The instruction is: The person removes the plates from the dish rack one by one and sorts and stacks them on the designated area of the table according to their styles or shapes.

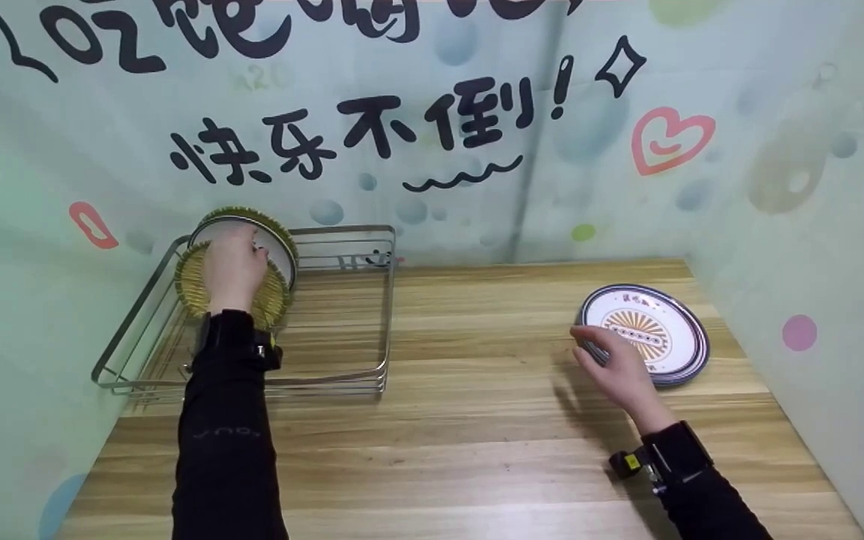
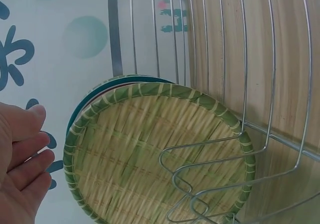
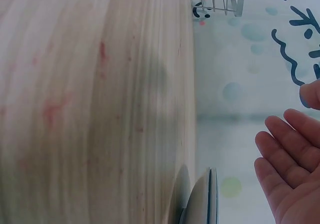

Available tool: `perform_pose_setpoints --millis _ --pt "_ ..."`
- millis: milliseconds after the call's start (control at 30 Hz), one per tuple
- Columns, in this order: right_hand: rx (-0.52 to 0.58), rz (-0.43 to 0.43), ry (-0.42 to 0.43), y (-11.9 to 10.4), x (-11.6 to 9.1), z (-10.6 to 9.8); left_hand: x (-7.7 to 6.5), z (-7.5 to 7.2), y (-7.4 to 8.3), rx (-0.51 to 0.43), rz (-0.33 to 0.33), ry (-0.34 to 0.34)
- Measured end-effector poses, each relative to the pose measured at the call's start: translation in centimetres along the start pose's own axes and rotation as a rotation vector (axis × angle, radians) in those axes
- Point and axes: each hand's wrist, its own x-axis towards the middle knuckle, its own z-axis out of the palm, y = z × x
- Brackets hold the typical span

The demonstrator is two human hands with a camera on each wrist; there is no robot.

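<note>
In the head view, my left hand (image 1: 235,266) is over a round woven bamboo tray (image 1: 190,285) and a white plate with a dark rim (image 1: 278,251), which stand tilted in a wire basket (image 1: 385,315). Another woven edge (image 1: 252,215) shows behind the plate. The left wrist view has the left hand (image 2: 22,159) with fingers loosely bent, apart from the woven tray (image 2: 150,154). My right hand (image 1: 619,371) hovers by stacked patterned plates (image 1: 676,349), its fingers relaxed and holding nothing. Plate edges (image 3: 205,199) show below the right hand (image 3: 292,169) in the right wrist view.
The wire basket sits at the left on a wood-grain table (image 1: 477,450). A printed backdrop (image 1: 462,217) with writing rises behind the table, and pale side walls stand left and right. The plate stack lies near the right wall (image 1: 837,262).
</note>
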Motion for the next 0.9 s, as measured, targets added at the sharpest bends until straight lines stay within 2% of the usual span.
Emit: perform_pose_setpoints --millis 267,633,900 --pt "0.007 0.025 -0.022 -0.2 0.0 0.2 0.2 0.4 -0.1 0.067 0.010 -0.011" --pt "0.011 0.037 -0.049 0.1 0.1 0.1 0.7 1.0 -0.4 0.212 0.107 -0.062" --pt "0.011 0.050 -0.043 0.1 0.1 0.2 1.0 1.2 -0.7 0.271 0.095 -0.103"
